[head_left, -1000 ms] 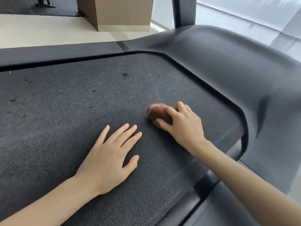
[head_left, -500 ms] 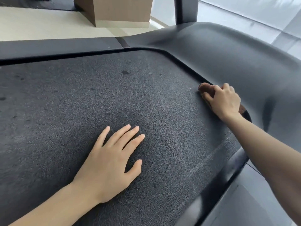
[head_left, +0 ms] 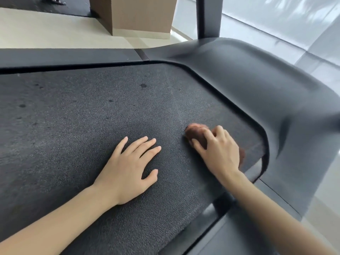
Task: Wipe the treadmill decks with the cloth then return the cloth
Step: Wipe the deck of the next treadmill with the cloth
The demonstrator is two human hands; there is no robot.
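Note:
The treadmill deck [head_left: 77, 129] is a wide, dark, textured belt with a few dark spots on it. My left hand [head_left: 130, 168] rests flat on the belt, fingers straight and spread. My right hand [head_left: 219, 153] grips a bunched reddish-brown cloth [head_left: 196, 132] and holds it down on the belt close to the deck's right end. Most of the cloth is hidden under that hand; a bit shows beyond the fingers and at the wrist side.
A smooth dark motor cover [head_left: 266, 92] curves round the belt's right end, with a black upright post [head_left: 207, 17] behind it. A dark side rail [head_left: 70, 57] borders the far edge. A brown box [head_left: 136, 13] stands on the pale floor beyond.
My right hand has pulled the cloth back from the belt's far right edge at the motor cover toward me and leftward. My left hand has stayed flat in place.

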